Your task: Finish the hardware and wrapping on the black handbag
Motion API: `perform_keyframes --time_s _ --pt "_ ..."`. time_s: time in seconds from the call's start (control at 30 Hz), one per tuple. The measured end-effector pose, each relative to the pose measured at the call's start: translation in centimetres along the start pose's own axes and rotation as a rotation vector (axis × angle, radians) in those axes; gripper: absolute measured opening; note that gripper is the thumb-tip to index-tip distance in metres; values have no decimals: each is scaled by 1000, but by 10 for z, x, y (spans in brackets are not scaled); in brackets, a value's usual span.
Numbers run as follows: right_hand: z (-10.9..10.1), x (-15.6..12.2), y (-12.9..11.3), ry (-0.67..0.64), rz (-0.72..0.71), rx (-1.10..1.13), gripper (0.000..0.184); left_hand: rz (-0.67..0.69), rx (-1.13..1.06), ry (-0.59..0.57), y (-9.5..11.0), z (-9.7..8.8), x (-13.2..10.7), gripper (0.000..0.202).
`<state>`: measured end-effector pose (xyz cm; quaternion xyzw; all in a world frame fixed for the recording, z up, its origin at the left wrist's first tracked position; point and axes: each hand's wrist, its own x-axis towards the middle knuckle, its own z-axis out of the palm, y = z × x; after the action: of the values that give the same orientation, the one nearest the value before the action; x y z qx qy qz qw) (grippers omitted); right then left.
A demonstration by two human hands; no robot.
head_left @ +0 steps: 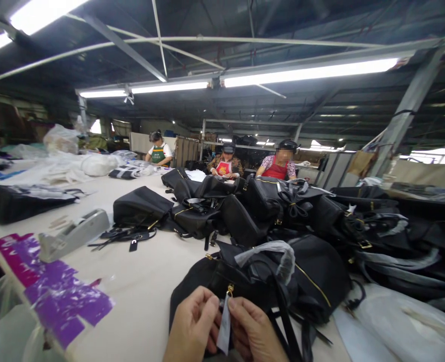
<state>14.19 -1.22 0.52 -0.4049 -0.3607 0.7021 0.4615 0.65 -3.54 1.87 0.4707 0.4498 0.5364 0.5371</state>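
Note:
A black handbag (305, 276) with gold zip lies on the table right in front of me. My left hand (192, 327) and my right hand (254, 332) are close together at its near end. Both pinch a small pale strip (224, 327) that hangs by the bag's gold zip pull (230, 289). A crumpled clear plastic wrap (275, 251) sits on top of the bag.
A heap of black handbags (283, 206) covers the table's middle and right. A grey tape dispenser (74, 234) and purple cards (52, 291) lie at the left. Clear plastic bags (392, 322) lie at the right. Three seated people (279, 163) work at the far end.

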Motion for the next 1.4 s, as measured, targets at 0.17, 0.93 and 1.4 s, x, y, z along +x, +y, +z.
perform_keyframes --time_s 0.17,0.93,1.4 --pt "-6 3 7 -36 -20 -18 57 -94 48 -23 4 -4 6 50" --pt "-1 -4 15 77 -318 -203 54 -47 67 -5 9 6 6 40" --pt "3 -9 12 45 -332 -233 61 105 117 80 -9 7 10 40"
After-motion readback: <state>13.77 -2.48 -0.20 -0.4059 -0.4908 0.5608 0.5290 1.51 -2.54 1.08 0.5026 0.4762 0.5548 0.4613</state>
